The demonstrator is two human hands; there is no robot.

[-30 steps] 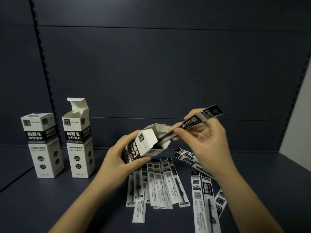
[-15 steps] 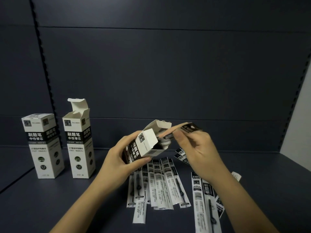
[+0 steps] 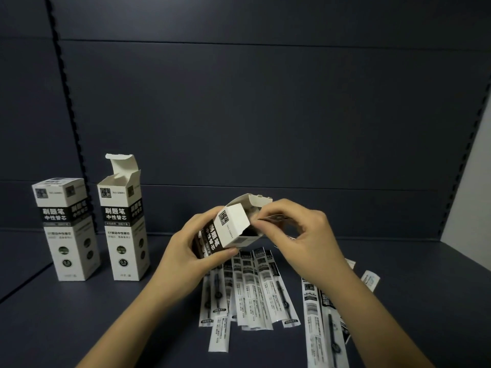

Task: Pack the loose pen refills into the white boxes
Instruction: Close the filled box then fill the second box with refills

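The left hand (image 3: 186, 257) wraps around a white cardboard box (image 3: 228, 229), a tall square carton with a black printed band, tilted so its open mouth faces up and to the right. Thumb lies along the near face, fingers curl behind; the grip is firm. Its top flaps stand open, thin matte card with a creased tuck edge.

The right hand (image 3: 300, 240) pinches the dark printed end of a packaged pen refill (image 3: 275, 218) between thumb and forefinger, right at the box mouth; most of the sleeve is already inside the carton. The other fingers curl loosely, touching nothing.

On the dark, smooth shelf surface (image 3: 79, 314) below the hands, loose refills (image 3: 255, 288) lie fanned out in flat, glossy white sleeves with black print, overlapping one another. Two longer-looking ones (image 3: 318, 320) lie to the right, partly under the right forearm, with a few more peeking out beyond it.

Well apart to the left stand two upright boxes just beside each other: a closed box (image 3: 63, 229) and an open box (image 3: 123, 224) with its lid flap raised. The shelf floor between these and the refill pile is bare, as is the near-left area. A dark panelled back wall (image 3: 265, 115) closes the rear.
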